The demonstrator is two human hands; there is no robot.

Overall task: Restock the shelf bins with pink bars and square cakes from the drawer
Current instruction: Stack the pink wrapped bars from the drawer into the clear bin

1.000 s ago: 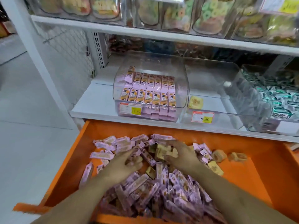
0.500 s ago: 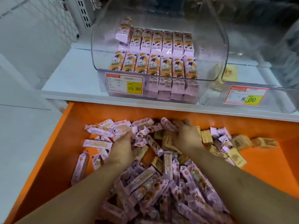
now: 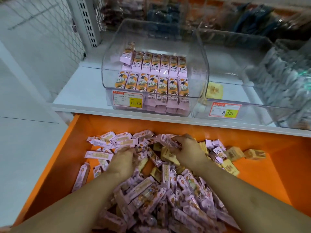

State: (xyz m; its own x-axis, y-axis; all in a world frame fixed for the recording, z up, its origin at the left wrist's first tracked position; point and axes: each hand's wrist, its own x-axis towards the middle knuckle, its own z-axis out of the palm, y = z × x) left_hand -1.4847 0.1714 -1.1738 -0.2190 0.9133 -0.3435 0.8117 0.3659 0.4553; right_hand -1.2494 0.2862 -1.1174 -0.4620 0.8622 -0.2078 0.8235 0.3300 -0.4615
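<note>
Head view, from my remote seat, reading left to right: at lower left the orange drawer [image 3: 50, 179] holds a heap of pink bars [image 3: 168, 199], too many and too jumbled for me to count, their long axes running every way. My left hand [image 3: 123, 163] rests on that heap left of centre, fingers curled down into the wrappers; I cannot tell whether it actually holds one. My right hand [image 3: 190, 151] sits just right of it, fingers bent and pinching a pink bar [image 3: 169, 142] that lies slanted toward the upper left.

Square cakes [image 3: 235, 153] lie scattered right of the hands; I count roughly four clear ones, though others are half buried.

Above, on the white shelf [image 3: 80, 96], the left clear bin [image 3: 154, 68] shows two rows of bars, seven in front, six behind plus one tilted, long axes pointing away from me. The middle clear bin [image 3: 235, 91] holds one square cake [image 3: 214, 90].
</note>
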